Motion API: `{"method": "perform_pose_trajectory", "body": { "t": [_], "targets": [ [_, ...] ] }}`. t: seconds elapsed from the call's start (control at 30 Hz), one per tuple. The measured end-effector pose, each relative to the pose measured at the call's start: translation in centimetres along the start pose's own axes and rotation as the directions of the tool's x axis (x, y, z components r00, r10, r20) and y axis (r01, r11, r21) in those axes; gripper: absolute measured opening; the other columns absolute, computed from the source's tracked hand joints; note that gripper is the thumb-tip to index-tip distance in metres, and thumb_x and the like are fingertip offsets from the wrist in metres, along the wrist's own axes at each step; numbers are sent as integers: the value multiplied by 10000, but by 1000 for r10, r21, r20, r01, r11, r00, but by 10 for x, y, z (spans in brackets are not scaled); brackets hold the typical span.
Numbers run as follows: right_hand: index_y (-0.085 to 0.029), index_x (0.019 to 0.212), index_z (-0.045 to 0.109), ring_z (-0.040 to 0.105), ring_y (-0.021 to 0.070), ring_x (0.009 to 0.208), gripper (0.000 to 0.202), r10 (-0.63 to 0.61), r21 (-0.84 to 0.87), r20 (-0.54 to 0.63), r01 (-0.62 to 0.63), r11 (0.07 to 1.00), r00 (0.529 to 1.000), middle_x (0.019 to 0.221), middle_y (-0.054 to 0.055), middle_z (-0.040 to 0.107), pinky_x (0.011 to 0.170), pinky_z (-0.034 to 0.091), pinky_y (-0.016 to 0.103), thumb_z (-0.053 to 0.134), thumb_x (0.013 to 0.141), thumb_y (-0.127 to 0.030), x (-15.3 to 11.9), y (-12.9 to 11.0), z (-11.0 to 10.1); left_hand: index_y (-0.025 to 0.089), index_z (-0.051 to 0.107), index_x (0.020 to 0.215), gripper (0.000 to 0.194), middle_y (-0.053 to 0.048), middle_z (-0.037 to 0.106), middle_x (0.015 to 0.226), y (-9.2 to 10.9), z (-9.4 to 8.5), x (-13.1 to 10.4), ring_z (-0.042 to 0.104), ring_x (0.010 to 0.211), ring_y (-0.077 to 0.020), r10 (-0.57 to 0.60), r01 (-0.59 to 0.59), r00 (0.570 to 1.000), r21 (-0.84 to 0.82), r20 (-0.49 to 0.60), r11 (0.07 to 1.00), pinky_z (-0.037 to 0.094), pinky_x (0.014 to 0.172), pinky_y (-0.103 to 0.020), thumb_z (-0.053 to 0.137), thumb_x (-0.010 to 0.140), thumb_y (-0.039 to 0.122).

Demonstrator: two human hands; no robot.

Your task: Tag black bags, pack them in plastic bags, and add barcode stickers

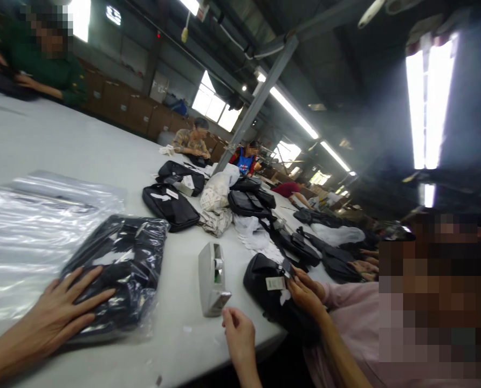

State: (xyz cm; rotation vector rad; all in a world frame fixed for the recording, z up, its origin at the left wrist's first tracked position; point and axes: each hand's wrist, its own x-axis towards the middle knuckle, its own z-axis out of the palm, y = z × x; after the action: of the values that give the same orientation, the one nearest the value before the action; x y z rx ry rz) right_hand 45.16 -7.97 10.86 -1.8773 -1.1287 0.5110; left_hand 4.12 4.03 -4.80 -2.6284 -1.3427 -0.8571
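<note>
My left hand (70, 307) lies with fingers spread on a black bag in clear plastic (131, 264), at the lower left of the white table (184, 350). Just in front of a white tape dispenser (210, 280) is my right hand (239, 328), its thumb and forefinger pinched together near the dispenser's front end. Whatever is between those fingertips is too small to make out. Clear plastic sleeves (22, 237) are spread left of the wrapped bag.
At the right a person in pink (345, 312) handles a black bag with a tag (260, 280). Several black bags (171, 207) and crumpled paper (216, 205) cover the table's middle. Other people sit along the far side. A grey post (256, 102) rises behind the bags.
</note>
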Motion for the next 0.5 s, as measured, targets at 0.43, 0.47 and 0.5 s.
{"method": "perform_pose_trajectory", "body": {
  "t": [0.43,0.47,0.5],
  "targets": [
    [-251,636,750,483,93,486,140,-410,13,879,846,534,245,566,-62,662,522,329,213,730,716,-139,66,-144,161,547,301,1440,549,13,62,1656,16,-32,9,220,1445,-440,-15,9,991,50,133,999,323,1058,-669,498,947,407],
    [-242,608,735,449,90,470,134,-408,-5,875,848,530,260,541,-62,636,511,307,221,740,707,-152,69,-140,172,550,296,1441,553,11,49,1657,16,-32,9,220,1442,-448,-11,4,992,59,129,998,336,1045,-671,498,946,409],
    [-235,600,723,422,88,461,120,-406,-22,871,849,527,275,525,-63,612,503,288,226,753,704,-183,72,-135,181,552,295,1441,557,8,39,1658,15,-31,9,223,1438,-456,-5,-3,993,66,121,998,345,1035,-674,502,943,411]
  ]
}}
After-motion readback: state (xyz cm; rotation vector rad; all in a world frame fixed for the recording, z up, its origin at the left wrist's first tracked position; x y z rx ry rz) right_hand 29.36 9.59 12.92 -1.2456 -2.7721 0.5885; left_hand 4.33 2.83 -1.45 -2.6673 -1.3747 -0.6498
